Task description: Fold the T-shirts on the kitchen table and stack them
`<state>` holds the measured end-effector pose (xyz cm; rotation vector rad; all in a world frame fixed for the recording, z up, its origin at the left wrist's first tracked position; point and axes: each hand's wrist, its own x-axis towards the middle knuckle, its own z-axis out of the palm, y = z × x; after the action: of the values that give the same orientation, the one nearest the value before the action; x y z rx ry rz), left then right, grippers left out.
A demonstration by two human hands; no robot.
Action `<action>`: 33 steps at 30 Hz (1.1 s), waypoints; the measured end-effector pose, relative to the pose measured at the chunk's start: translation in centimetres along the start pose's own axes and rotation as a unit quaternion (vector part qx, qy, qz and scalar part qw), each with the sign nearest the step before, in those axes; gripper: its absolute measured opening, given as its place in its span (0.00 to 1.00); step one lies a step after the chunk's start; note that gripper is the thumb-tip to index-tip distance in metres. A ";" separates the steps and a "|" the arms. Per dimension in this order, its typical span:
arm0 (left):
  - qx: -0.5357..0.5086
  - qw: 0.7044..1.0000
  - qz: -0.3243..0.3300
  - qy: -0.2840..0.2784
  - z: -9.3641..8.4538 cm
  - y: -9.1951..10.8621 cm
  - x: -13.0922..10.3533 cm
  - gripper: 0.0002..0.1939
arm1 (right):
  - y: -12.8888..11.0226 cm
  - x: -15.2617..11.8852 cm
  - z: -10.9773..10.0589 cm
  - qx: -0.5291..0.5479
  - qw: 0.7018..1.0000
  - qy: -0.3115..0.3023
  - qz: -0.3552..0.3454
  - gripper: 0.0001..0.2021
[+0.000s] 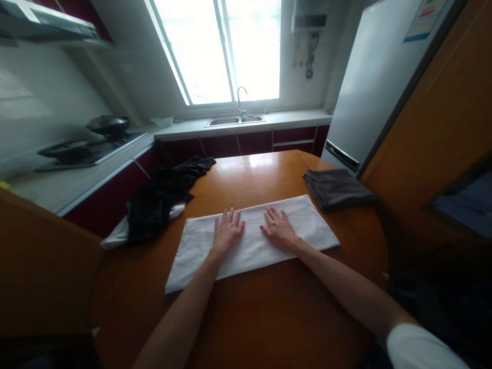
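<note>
A white cloth (253, 246), folded into a long flat rectangle, lies across the middle of the wooden table (253, 312). My left hand (228, 230) rests palm down on its left half, fingers spread. On the right half, my right hand (280, 228) also presses flat with the fingers apart. Both hands touch the fabric without gripping it, and the thumbs point towards each other. The cloth's surface shows faint creases. What kind of item it is cannot be made out.
A folded dark grey cloth (338, 188) lies at the table's right side. Crumpled black fabric (154, 205) with some white cloth (117, 233) hangs over the left edge. Beyond are a sink (225, 121), a stove with a pan (107, 124), and a fridge (369, 82).
</note>
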<state>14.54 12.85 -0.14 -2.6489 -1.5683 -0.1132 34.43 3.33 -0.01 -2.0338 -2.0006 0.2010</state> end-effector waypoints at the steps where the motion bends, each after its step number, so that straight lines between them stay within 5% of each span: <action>1: 0.000 1.000 0.001 0.000 0.1 0.0 0.0 0.30 | 0.2 0.1 0.0 0.000 1.000 0.002 0.007 0.34; 11: -0.017 1.000 -0.001 -0.006 -0.1 -0.1 0.0 0.30 | 8.8 0.8 -1.9 -0.063 0.983 0.032 0.166 0.32; 18: -0.041 0.999 -0.003 -0.013 -0.3 -0.6 -0.3 0.31 | 10.4 0.9 -0.9 -0.077 0.980 0.055 0.177 0.32; 22: -0.039 0.998 -0.049 -0.013 -0.3 -3.4 -0.3 0.32 | 11.2 1.1 0.0 -0.081 0.980 0.064 0.169 0.33; 30: -0.025 0.992 -0.116 -0.043 -1.4 -13.0 0.0 0.32 | 11.8 1.2 0.4 -0.082 0.982 0.070 0.157 0.34; 33: -0.024 0.990 -0.128 -0.053 -2.2 -14.5 -0.1 0.31 | 11.6 1.1 0.3 -0.087 0.980 0.072 0.163 0.33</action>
<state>1.67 19.54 2.26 -2.5123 -1.9575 -0.0224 45.49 4.44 -3.63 -2.4023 -1.6414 -0.0579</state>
